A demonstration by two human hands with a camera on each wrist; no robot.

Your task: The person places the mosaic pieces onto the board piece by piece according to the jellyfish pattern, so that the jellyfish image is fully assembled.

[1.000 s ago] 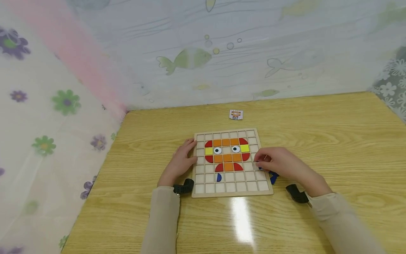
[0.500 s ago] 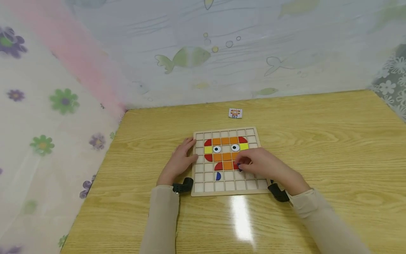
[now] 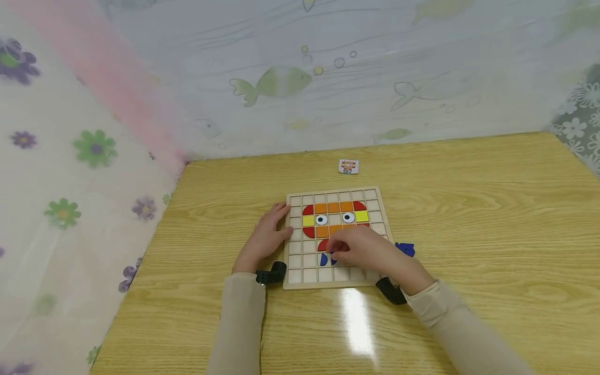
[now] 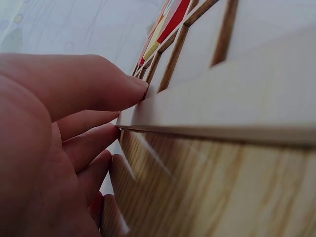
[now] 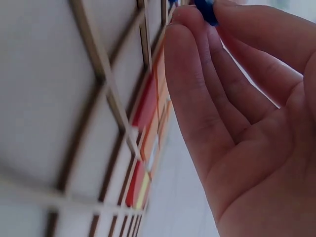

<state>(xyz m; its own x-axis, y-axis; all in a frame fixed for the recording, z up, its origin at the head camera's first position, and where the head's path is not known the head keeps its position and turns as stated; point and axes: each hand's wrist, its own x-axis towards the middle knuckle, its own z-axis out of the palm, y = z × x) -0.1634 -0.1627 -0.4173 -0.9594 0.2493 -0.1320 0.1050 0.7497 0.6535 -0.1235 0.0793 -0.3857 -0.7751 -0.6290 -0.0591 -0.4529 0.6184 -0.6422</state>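
Note:
A wooden grid board (image 3: 323,286) lies on the table, bearing red, orange and yellow tiles and two eye discs in a face-like pattern. My left hand (image 3: 266,237) rests at its left edge; in the left wrist view the thumb (image 4: 129,91) lies on the rim and the other fingers reach the side. Between thumb and fingertips, my right hand (image 3: 372,252) pinches a small blue piece (image 5: 206,12), close over the lower middle squares. Just left of it, a blue half-circle tile (image 3: 323,259) sits in a square. The right hand hides several squares and tiles behind it.
Several loose blue pieces (image 3: 405,249) lie on the table at the board's right edge. Behind the board is a small card (image 3: 349,166) printed with a coloured grid pattern. Patterned sheets (image 3: 328,104) stand along the table's back and left.
My right hand has moved left from the board's right edge, carrying the blue piece to beside the blue half-circle. The loose blue pieces show more fully. The left hand has stayed put.

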